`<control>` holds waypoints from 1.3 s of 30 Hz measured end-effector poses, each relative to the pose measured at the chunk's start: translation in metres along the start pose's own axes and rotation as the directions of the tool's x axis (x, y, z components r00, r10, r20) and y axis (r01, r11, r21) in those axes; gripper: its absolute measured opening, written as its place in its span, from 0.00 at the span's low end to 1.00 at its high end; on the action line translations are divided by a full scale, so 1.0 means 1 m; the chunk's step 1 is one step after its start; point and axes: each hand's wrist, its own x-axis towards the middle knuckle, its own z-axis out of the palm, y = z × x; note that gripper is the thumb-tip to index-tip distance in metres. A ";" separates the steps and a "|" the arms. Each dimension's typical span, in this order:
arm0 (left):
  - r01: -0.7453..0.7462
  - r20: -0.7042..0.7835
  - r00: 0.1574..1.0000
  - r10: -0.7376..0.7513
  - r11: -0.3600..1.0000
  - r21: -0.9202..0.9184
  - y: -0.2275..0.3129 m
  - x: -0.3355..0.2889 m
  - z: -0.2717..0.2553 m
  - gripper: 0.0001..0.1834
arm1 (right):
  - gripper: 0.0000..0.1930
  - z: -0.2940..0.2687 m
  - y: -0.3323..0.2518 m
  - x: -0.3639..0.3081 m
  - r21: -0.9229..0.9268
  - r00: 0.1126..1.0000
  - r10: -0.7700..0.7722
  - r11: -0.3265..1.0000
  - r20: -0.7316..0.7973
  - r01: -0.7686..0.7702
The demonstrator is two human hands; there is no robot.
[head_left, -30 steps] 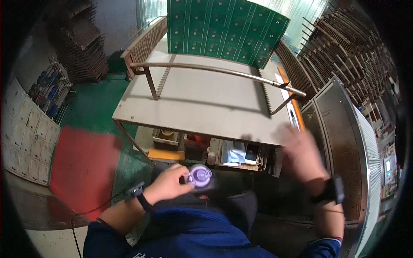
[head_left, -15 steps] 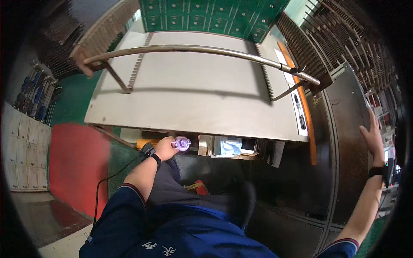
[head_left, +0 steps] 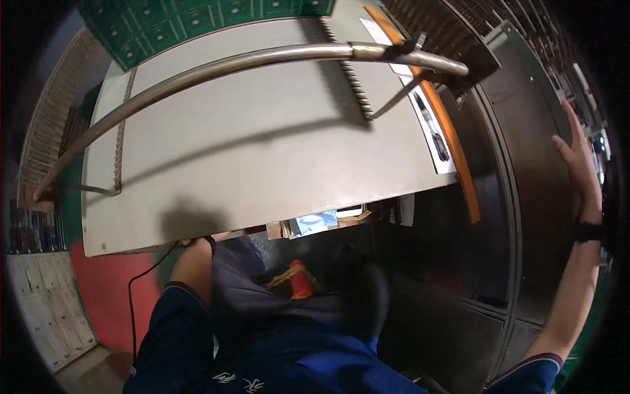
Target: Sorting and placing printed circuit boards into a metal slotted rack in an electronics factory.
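My left forearm (head_left: 192, 268) reaches under the front edge of the white table (head_left: 262, 171). Only a sliver of my left hand (head_left: 224, 235) shows below that edge; its fingers and anything in them are hidden. A black cable (head_left: 131, 295) runs from that wrist. Far to the right, my right hand (head_left: 583, 167) lies against the edge of a dark metal cabinet (head_left: 531, 177), thumb apart from the outstretched fingers and nothing visibly held. On the shelf below the table, papers and a blue-white packet (head_left: 316, 222) sit right of the left hand.
A metal bar (head_left: 262, 58) spans the tabletop on toothed side racks. Green circuit-board-like panels (head_left: 197, 23) stand at the back. A pen (head_left: 430, 128) lies on white paper by an orange strip (head_left: 462, 167). Near my legs is a red object with yellow cord (head_left: 300, 282).
My left hand has gone under the table edge, and the purple round-lidded container it held is out of sight. The view has shifted; my right hand stays at the cabinet edge.
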 end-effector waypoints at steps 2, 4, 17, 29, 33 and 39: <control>0.005 0.000 1.000 -0.005 0.999 0.036 -0.002 0.001 0.004 0.22 | 0.39 -0.006 0.011 0.000 -0.006 0.999 -0.049 0.999 -0.007 0.049; 0.034 -0.008 0.999 -0.033 0.997 0.075 -0.007 0.001 0.005 0.21 | 0.38 -0.008 0.015 0.001 0.016 0.985 -0.163 0.986 -0.051 0.164; 0.419 -0.291 0.883 -0.368 0.897 0.139 0.122 -0.063 -0.066 0.25 | 0.39 -0.007 0.011 0.002 -0.047 0.993 -0.120 0.992 -0.013 0.119; -0.621 -0.604 0.174 0.778 0.563 0.546 0.259 -0.204 -0.270 0.13 | 0.38 -0.018 -0.027 -0.013 0.113 0.999 -0.038 0.993 0.009 0.037; -0.038 -0.665 0.435 0.607 0.750 0.660 0.249 -0.171 -0.346 0.27 | 0.37 -0.030 -0.047 -0.033 0.192 0.931 0.057 0.981 -0.360 0.014; -0.035 -0.616 0.689 0.382 0.867 0.498 0.287 -0.180 -0.363 0.23 | 0.38 -0.111 0.059 -0.114 0.107 0.739 0.119 0.992 -0.663 -0.063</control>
